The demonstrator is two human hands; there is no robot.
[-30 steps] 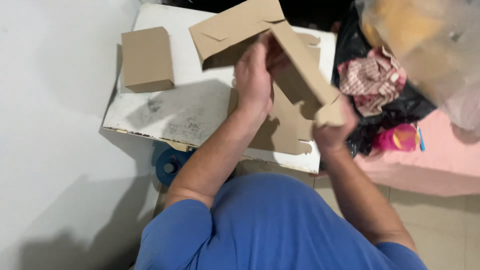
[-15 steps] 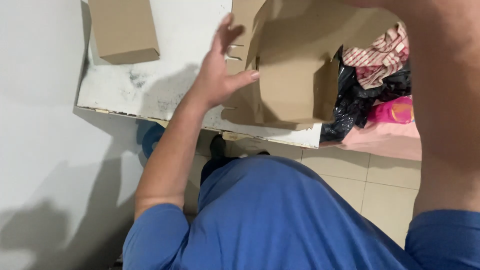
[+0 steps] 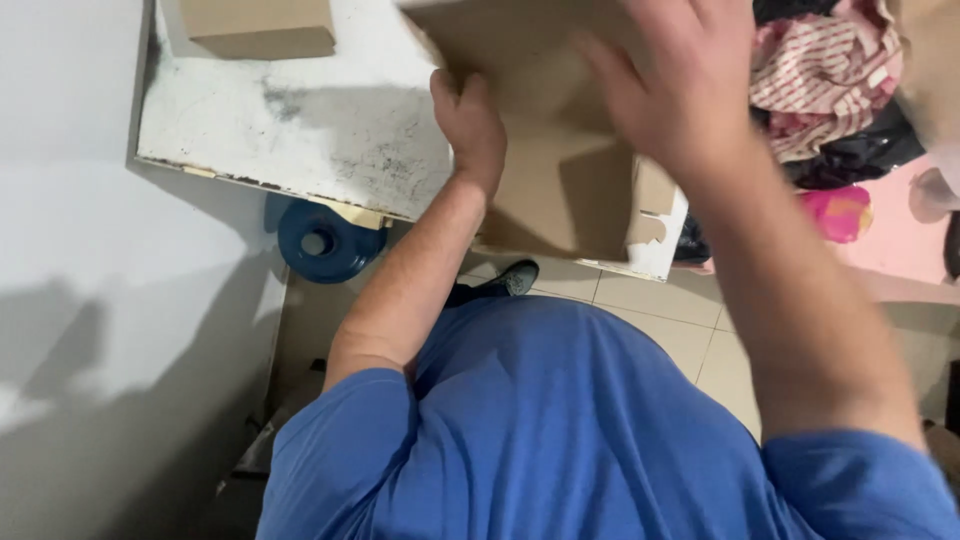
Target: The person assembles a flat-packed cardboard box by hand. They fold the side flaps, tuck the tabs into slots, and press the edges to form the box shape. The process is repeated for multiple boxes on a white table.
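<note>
The left hand (image 3: 470, 125) grips the left edge of a flat brown cardboard sheet (image 3: 560, 190), fingers curled over it. The right hand (image 3: 680, 85) presses on the sheet's far part, fingers spread and released. The cardboard lies on the right of a scuffed white bench (image 3: 300, 120). 1 folded cardboard box (image 3: 258, 25) sits far left.
</note>
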